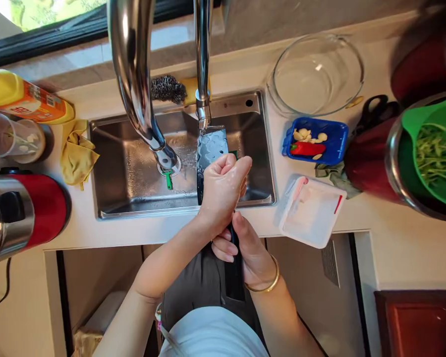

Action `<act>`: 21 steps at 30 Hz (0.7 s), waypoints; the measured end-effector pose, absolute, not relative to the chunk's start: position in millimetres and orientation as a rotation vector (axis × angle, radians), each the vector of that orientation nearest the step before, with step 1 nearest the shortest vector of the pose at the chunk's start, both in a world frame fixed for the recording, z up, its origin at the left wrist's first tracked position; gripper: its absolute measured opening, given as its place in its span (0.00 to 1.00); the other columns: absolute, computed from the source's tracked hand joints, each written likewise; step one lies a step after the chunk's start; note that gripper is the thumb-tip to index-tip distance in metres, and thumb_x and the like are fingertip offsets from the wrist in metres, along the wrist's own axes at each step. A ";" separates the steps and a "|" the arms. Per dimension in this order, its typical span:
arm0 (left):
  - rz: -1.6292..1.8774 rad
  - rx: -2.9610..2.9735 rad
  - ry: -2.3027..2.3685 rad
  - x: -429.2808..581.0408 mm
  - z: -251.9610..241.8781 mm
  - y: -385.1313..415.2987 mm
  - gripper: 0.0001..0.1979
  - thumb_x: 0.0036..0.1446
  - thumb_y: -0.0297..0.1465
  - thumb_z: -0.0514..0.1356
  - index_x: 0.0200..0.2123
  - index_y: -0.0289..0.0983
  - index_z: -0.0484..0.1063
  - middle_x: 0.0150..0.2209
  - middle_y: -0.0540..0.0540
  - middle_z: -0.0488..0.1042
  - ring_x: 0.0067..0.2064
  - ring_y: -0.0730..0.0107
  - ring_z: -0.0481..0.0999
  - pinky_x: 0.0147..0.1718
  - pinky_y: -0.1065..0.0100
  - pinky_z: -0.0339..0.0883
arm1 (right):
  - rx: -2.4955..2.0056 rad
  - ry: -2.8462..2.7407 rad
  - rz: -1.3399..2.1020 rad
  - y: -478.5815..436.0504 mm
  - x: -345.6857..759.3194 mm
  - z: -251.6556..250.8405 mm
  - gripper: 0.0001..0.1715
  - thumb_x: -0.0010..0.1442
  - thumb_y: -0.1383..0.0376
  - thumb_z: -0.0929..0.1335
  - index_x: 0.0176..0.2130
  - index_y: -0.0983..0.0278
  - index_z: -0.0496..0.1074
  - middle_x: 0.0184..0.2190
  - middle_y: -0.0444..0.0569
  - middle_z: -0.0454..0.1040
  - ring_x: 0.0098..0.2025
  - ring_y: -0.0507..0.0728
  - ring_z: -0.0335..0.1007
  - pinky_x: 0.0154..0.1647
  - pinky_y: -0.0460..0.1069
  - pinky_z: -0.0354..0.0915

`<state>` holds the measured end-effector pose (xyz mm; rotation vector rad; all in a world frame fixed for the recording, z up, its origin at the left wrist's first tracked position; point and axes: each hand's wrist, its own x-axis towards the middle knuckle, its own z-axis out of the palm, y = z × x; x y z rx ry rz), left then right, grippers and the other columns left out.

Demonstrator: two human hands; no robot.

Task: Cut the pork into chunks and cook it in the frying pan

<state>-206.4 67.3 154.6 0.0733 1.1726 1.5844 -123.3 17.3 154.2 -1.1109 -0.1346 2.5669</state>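
We are gripping the knife (210, 147) with our right hand (247, 248) fingers, left hand (223, 187) fingers closing on its blade, maybe over a sponge (235, 154); the tray (340, 131) is holding garlic (304, 134), chilli (306, 148).

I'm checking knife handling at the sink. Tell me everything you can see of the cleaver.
The cleaver has a broad, rectangular blade of grey steel, wet and beaded with drops, and a dark handle. It is held over the sink, blade pointing away from the person, its far end just below the thin spout. The left hand lies fisted on the blade's near part, hiding it; the right hand grips the handle.
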 end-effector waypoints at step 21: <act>1.487 0.031 1.145 -200.7 162.6 63.2 0.24 0.57 0.25 0.58 0.23 0.39 0.41 0.19 0.57 0.37 0.15 0.87 0.41 0.14 0.77 0.39 | -1.276 -0.136 2.369 5.8 -127.3 166.5 0.28 0.47 0.48 0.74 0.24 0.62 0.57 0.17 0.34 0.54 0.13 0.41 0.45 0.10 0.40 0.48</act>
